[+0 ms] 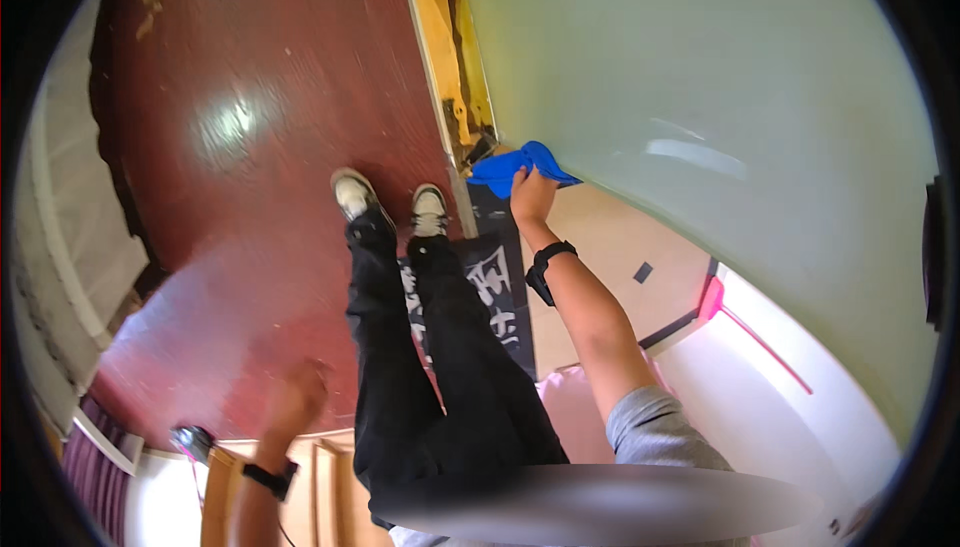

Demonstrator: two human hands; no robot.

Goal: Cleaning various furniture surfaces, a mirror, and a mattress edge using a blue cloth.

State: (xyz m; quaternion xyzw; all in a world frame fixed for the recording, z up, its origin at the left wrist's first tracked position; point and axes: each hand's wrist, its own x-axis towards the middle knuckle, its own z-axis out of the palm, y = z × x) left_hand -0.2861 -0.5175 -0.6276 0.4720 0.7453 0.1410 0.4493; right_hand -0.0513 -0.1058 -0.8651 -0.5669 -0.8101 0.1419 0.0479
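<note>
My right hand [533,195] is closed on a blue cloth [507,166], which bunches up and hangs out past the fingers. The cloth is at the lower left corner of a large pale green panel [690,77], close to its edge; whether they touch I cannot tell. Low on the left, my left hand [300,392] hangs over the red floor, away from the cloth. Motion smears its fingers, and nothing can be made out in it. Each wrist wears a black band.
My shoes stand on the dark red floor [250,247], next to a strip [436,67] along its right side. A black mat with white markings [492,282] lies by my legs. Beige tiles [590,237] and a pink-handled tool [765,347] are at right. Wooden furniture [330,492] stands low left.
</note>
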